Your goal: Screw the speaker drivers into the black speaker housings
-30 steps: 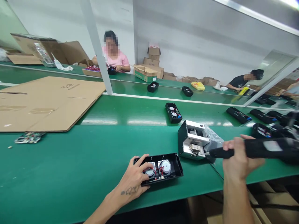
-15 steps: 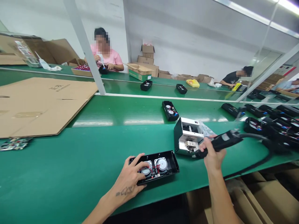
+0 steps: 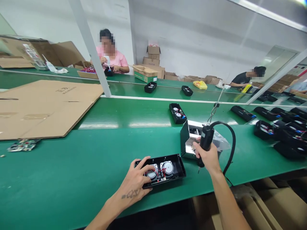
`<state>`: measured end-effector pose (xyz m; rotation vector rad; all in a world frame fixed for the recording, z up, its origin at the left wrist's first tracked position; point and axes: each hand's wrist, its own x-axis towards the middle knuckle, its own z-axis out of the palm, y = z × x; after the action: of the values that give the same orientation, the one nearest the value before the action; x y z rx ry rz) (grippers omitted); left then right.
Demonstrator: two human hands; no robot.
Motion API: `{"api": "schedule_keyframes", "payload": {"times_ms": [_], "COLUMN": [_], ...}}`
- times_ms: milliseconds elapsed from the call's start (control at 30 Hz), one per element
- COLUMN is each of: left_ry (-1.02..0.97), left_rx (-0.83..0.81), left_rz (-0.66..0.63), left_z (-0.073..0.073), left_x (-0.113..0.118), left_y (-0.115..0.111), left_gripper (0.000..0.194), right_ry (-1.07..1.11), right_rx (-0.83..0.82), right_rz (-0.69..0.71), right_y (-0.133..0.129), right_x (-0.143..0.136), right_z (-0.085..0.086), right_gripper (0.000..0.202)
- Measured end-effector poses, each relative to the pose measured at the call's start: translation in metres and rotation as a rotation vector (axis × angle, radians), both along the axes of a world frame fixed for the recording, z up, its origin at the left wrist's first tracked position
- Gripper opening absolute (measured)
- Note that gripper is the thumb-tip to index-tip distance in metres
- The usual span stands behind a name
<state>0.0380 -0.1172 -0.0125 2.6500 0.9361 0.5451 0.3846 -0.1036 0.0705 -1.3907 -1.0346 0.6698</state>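
The left hand [image 3: 137, 177] clamped an oblong plastic box [image 3: 179, 165] — smooth table [image 3: 83, 175] leftward — and, past its right edge, the right hand [image 3: 209, 157] gripped a tubular screwdriver [image 3: 206, 138].

Flattened cardboard [image 3: 48, 110]; farther off, probably a yellow bag [image 3: 200, 85]

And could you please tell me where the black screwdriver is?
In the head view, the black screwdriver is right of centre, held nearly upright in the right hand, partly hiding the boxy machine and right of the nearest black case.
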Motion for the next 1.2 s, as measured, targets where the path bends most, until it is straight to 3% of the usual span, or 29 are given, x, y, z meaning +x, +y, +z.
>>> {"api": "schedule_keyframes", "payload": {"times_ms": [133, 300, 467, 600, 833, 1000, 1200], "left_ry": [-0.05, -0.032, 0.003, 0.004, 0.022, 0.023, -0.004], "left_rx": [-0.011, -0.02, 0.01, 0.0, 0.014, 0.014, 0.025], "left_rz": [-0.016, -0.015, -0.021, -0.016, -0.005, -0.011, 0.001], "left_z": [-0.002, 0.001, 0.006, 0.008, 0.007, 0.006, 0.007], "left_x": [-0.001, 0.0, 0.001, 0.001, 0.001, 0.001, 0.002], "left_y": [-0.001, -0.002, -0.003, -0.005, -0.006, -0.006, -0.008], "left_gripper": [0.018, 0.017, 0.013, 0.012, 0.022, 0.015, 0.015], "right_ry": [0.209, 0.431, 0.521, 0.46, 0.402, 0.391, 0.216], "right_rx": [-0.006, 0.086, 0.35, 0.373, 0.297, 0.299, 0.281], "right_rz": [0.132, 0.314, 0.548, 0.616, 0.617, 0.606, 0.588], "right_y": [-0.035, -0.064, -0.061, -0.051, -0.045, -0.041, -0.043], "right_x": [-0.017, -0.067, -0.128, -0.156, -0.167, -0.17, -0.167], "right_z": [-0.009, 0.006, 0.018, 0.009, -0.013, -0.017, -0.023], "right_gripper": [0.041, 0.024, 0.01, 0.016, 0.018, 0.019, 0.014]}}
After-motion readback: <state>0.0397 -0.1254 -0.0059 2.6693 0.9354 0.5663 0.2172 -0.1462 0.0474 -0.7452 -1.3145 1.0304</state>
